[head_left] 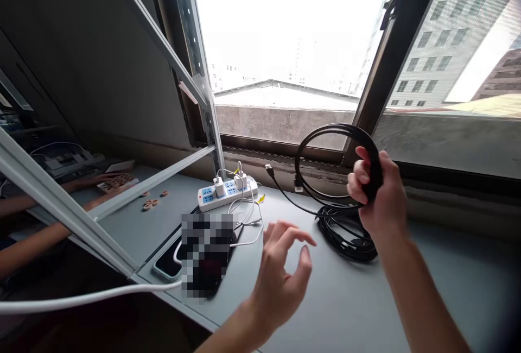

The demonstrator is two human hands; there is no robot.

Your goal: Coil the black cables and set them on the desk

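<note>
My right hand [378, 190] is closed around a coiled black cable [325, 141], holding its loop upright above the grey desk [448, 288]. A loose end with a plug [269, 168] trails left from the loop. A second bundle of black cable [345, 231] lies on the desk just below that hand. My left hand [280, 271] hovers over the desk with fingers spread and curled, holding nothing, between the cable bundle and the phones.
A white power strip [228, 193] with chargers and white leads sits by the window frame. Phones [169, 260] lie at the desk's left edge. A white cable [81, 298] runs off left. Another person's arms [36, 244] rest at the neighbouring desk beyond a metal frame [61, 206].
</note>
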